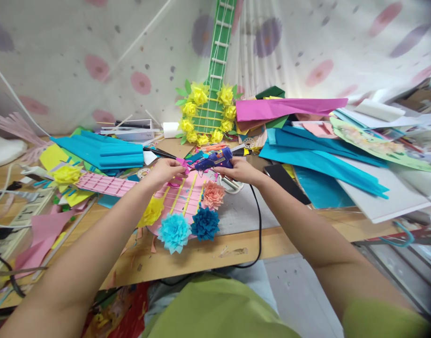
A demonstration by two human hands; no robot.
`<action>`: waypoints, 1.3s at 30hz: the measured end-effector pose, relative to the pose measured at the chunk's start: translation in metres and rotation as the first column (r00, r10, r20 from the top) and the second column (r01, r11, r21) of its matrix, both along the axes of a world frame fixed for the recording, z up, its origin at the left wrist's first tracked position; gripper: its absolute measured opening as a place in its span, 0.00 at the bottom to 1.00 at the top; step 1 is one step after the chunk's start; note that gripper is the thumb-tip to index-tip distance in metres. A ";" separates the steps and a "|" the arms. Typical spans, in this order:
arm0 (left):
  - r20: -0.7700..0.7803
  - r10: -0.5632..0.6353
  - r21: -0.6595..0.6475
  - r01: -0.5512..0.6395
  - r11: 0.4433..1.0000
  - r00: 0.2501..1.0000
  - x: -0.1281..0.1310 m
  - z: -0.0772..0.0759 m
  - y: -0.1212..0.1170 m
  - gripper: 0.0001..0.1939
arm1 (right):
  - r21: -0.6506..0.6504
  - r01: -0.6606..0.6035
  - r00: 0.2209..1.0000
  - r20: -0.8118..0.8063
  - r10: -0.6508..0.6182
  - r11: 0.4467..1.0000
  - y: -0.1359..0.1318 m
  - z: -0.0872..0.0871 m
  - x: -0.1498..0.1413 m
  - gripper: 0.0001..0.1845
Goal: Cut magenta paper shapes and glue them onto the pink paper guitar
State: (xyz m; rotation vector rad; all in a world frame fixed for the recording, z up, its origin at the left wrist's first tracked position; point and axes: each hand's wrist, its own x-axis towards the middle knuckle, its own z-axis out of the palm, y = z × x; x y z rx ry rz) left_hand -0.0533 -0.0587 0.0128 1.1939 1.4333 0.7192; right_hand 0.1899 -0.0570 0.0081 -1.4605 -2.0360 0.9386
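My right hand (242,171) is wrapped round a blue hot glue gun (215,160), whose nozzle points left. Close to that nozzle, my left hand (169,172) pinches a small piece of magenta paper (183,166). Below both hands lies a pink paper guitar (173,199) with yellow strips across its body and a neck reaching left under my left forearm. Along its edge sit a light blue paper flower (174,233), a dark blue paper flower (205,224), a salmon paper flower (213,195) and a yellow paper flower (152,211). A black cord (260,220) hangs from the glue gun.
A green paper guitar (218,61) with yellow flowers leans against the curtain. Stacked coloured paper (321,159) and a black phone (286,183) are on the right. Folded blue paper (102,150) and a power strip (20,220) are on the left. The table's front edge (159,272) is near me.
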 end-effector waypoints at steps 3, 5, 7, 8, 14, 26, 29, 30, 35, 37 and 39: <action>-0.011 0.000 -0.002 0.000 1.000 1.000 0.000 0.000 0.000 0.15 | 0.002 0.003 1.000 0.012 -0.003 1.000 0.001 0.000 -0.001 0.19; -0.013 -0.010 -0.003 0.010 1.000 1.000 0.000 0.001 0.000 0.15 | -0.005 0.003 1.000 0.016 -0.003 1.000 0.001 0.000 -0.002 0.19; -0.017 -0.015 0.000 0.015 1.000 1.000 0.000 0.001 0.000 0.15 | -0.014 0.001 1.000 0.010 0.000 1.000 0.001 0.001 -0.003 0.19; -0.019 -0.015 0.002 0.015 1.000 1.000 0.000 0.001 0.000 0.14 | -0.020 -0.001 1.000 0.007 0.001 1.000 0.001 0.001 -0.003 0.19; -0.025 -0.030 -0.008 0.029 1.000 0.999 -0.002 -0.002 0.001 0.14 | -0.014 0.006 1.000 -0.008 -0.006 1.000 0.001 0.003 -0.003 0.18; -0.031 -0.084 -0.014 0.084 0.996 0.996 -0.003 0.001 -0.002 0.15 | 0.046 0.016 1.000 0.013 -0.017 0.999 0.004 0.007 -0.007 0.21; -0.048 -0.116 -0.014 0.115 0.993 0.992 -0.005 0.001 -0.002 0.16 | 0.025 0.031 0.999 0.017 -0.031 0.999 0.004 0.010 -0.008 0.21; -0.050 -0.123 -0.015 0.123 0.992 0.991 -0.006 0.001 -0.001 0.16 | 0.021 0.029 0.999 0.014 -0.029 0.999 0.004 0.011 -0.008 0.21; -0.024 -0.131 -0.013 0.131 0.991 0.991 -0.006 0.002 -0.002 0.16 | 0.012 0.015 1.000 0.004 -0.015 1.000 0.004 0.015 -0.009 0.21; -0.010 -0.144 -0.016 0.143 0.990 0.990 -0.007 0.003 -0.003 0.17 | 0.010 0.022 1.000 -0.009 -0.022 1.000 0.004 0.016 -0.009 0.21; 0.001 -0.178 -0.017 0.178 0.984 0.984 -0.007 0.003 -0.003 0.17 | -0.010 0.022 0.999 -0.048 -0.023 1.000 0.005 0.017 -0.008 0.21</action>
